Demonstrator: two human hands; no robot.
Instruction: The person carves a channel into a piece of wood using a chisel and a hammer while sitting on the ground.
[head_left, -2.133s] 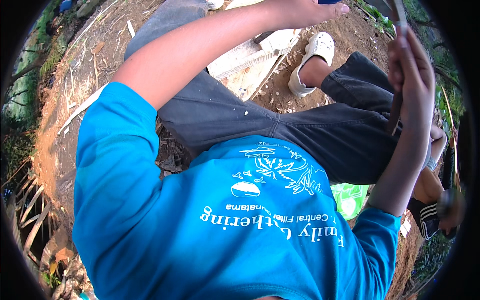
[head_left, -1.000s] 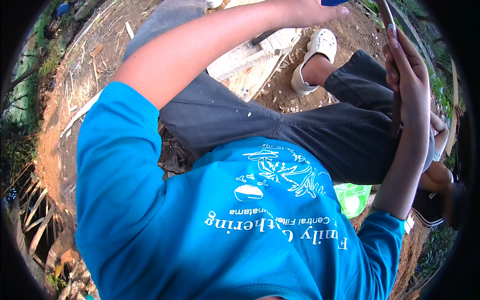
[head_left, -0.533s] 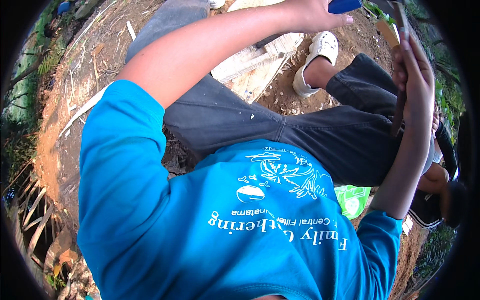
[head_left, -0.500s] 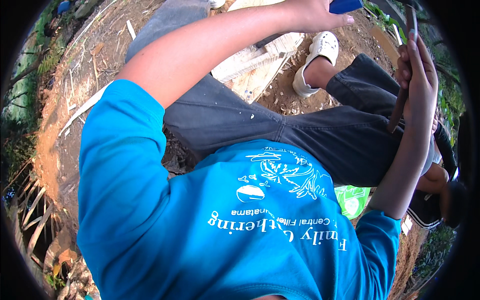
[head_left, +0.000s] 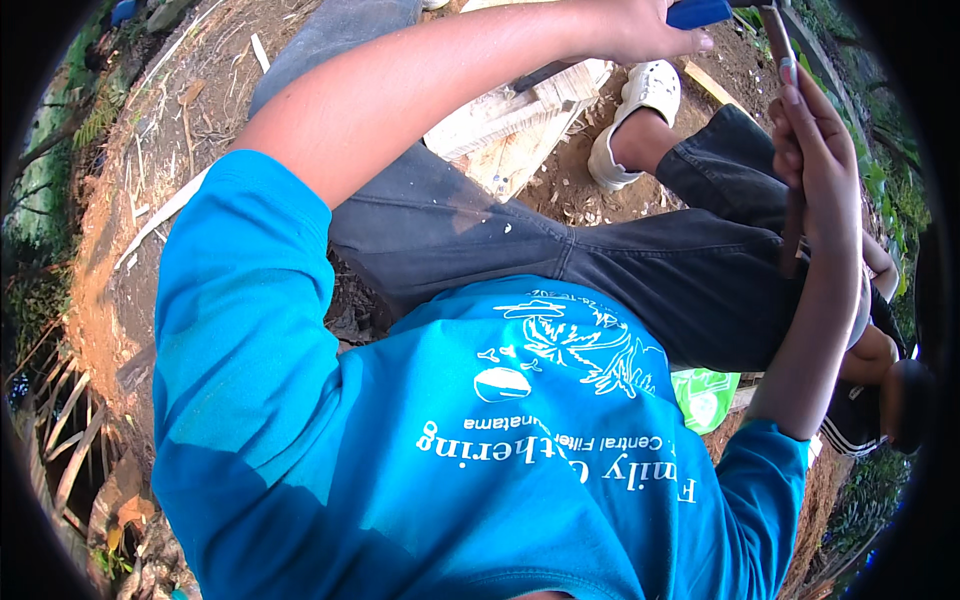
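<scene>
My left hand (head_left: 640,30) is closed around a tool with a blue handle (head_left: 700,12) at the top edge, its thumb lying along the handle. A dark end of this tool reaches toward the bar in my other hand; the top edge cuts off the rest, so its kind is unclear. My right hand (head_left: 818,155), raised at the right, grips a long narrow brown bar (head_left: 793,235) with a lighter upper end. The bar stands nearly upright, its upper end close to the blue-handled tool; I cannot tell whether they touch. Below my left forearm lies pale cut wood (head_left: 510,120) with a dark piece (head_left: 540,76) on it.
My legs in dark trousers (head_left: 680,270) stretch across the middle, and a white clog (head_left: 640,120) is on one foot. A green bag (head_left: 705,398) lies by my right side. Another person's arm (head_left: 868,358) is at the far right. Wood strips and chips litter the soil.
My right hand and the bar have moved left, toward the blue-handled tool. That tool has shifted slightly right, and its dark end now shows. A shadow has appeared on my left sleeve.
</scene>
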